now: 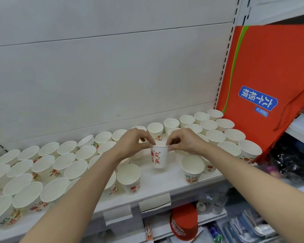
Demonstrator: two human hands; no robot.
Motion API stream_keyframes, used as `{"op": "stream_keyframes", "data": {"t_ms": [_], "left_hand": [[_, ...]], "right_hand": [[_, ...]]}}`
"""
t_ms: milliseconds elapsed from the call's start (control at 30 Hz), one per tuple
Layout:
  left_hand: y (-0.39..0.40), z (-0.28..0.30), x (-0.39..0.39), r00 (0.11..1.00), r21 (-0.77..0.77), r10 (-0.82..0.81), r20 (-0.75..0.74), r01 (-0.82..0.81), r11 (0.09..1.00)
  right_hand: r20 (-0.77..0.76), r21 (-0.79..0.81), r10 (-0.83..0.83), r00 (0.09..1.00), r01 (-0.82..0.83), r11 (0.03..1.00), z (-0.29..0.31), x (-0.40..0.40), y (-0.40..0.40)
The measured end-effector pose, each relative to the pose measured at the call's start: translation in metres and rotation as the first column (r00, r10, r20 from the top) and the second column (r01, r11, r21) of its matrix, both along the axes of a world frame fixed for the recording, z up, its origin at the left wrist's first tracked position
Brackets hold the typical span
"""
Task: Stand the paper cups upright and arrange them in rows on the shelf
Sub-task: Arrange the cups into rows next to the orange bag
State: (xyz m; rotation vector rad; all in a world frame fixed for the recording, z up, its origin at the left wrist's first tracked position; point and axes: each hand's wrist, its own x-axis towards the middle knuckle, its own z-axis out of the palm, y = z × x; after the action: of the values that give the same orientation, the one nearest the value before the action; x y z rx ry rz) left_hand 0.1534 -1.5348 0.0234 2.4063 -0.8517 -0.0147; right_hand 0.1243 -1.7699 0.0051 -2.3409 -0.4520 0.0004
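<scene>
A single wide-angle camera worn on the head looks forward and down, close over both bare forearms, onto a white metal shelf [158, 179] filled with white printed paper cups [130, 178]. The pale back panel [104, 76] fills the upper frame, bowed by the lens. A red printed carton [263, 81] leans at right.

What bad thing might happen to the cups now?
1. Both hands, left hand and right hand, pinch the rim of one paper cup; squeezing too hard might dent it.
2. The forearms hang over packed upright cups, so a careless move could topple some.
3. The front cup stands close to the shelf edge and might get knocked off.
</scene>
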Motion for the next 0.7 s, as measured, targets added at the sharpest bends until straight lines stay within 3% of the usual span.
{"op": "stream_keyframes", "data": {"t_ms": [67, 267, 500, 700], "left_hand": [[-0.008, -0.001, 0.0, 1.0, -0.025, 0.003, -0.004, -0.003, 1.0], [-0.019, -0.017, -0.005, 0.998, 0.13, 0.069, -0.006, -0.068, 0.989], [-0.018, -0.025, -0.008, 0.991, 0.215, 0.13, 0.04, -0.136, 0.967], [-0.024, -0.029, -0.012, 0.974, 0.015, 0.222, 0.04, -0.223, 0.975]], "right_hand": [[0.005, -0.036, 0.02, 1.0, -0.02, 0.999, 0.0, 0.001, 0.0], [0.056, -0.189, 0.058, 0.997, -0.047, 0.981, -0.002, 0.009, 0.002], [0.064, -0.161, 0.066, 0.996, -0.055, 0.985, -0.009, 0.009, 0.018], [0.132, -0.21, 0.019, 0.991, 0.009, 0.978, -0.008, 0.019, 0.018]]}}
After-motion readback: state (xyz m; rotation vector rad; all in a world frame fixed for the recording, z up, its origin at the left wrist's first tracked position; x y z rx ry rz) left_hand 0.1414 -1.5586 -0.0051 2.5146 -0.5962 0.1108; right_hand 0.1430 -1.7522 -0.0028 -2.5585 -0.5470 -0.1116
